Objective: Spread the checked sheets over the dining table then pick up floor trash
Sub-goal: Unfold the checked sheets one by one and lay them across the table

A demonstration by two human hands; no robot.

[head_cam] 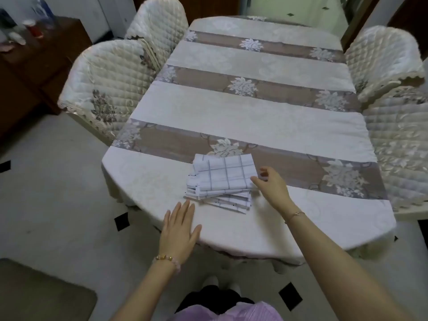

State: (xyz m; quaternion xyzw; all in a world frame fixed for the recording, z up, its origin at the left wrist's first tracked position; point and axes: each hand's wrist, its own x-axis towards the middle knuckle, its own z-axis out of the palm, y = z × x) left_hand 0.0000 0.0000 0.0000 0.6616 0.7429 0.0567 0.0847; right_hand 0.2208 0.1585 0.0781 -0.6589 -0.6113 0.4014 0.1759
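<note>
Pinching right edge of folded checked sheets [221, 179]: right hand [271, 184]. Left hand [179, 228] flat, fingers spread, holding nothing, on desk [243, 121] near edge, just beside stack. Sheets still folded at near end of desk. Spreading not begun; floor trash pickup left, no trash visible.

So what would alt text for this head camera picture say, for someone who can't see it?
A folded stack of white checked sheets lies near the front edge of a dining table covered in a cream and brown floral cloth. The right hand touches the stack's right edge; the left hand rests flat, open, on the table. Quilted cream chairs flank the table.
</note>
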